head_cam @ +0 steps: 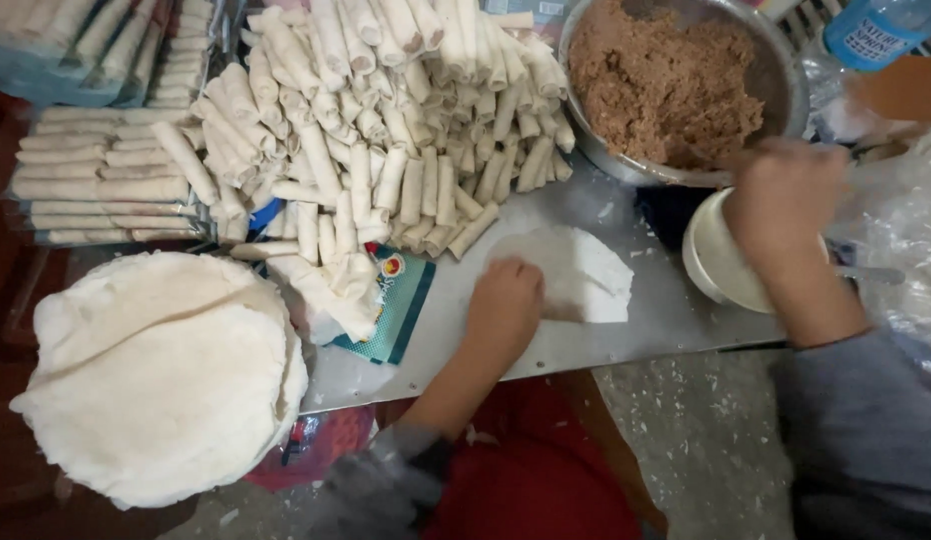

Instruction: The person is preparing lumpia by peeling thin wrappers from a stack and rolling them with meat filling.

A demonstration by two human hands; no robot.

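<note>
My left hand (pixel 503 305) rests palm down on the near edge of a thin white wrapper (pixel 576 270) spread flat on the metal table (pixel 626 325). My right hand (pixel 784 200) hovers over a small white bowl (pixel 714 262), close to the rim of a big metal bowl (pixel 786 90) full of brown minced filling (pixel 661 85). It is blurred, and I cannot tell whether it holds anything. A large heap of rolled spring rolls (pixel 386 120) lies just beyond the wrapper.
A thick round stack of white wrappers (pixel 161 375) sits at the near left. Trays of packed rolls (pixel 106 170) line the far left. A teal packet (pixel 396 305) lies beside the heap. A blue-labelled bottle (pixel 876 30) stands at the far right, plastic bags below it.
</note>
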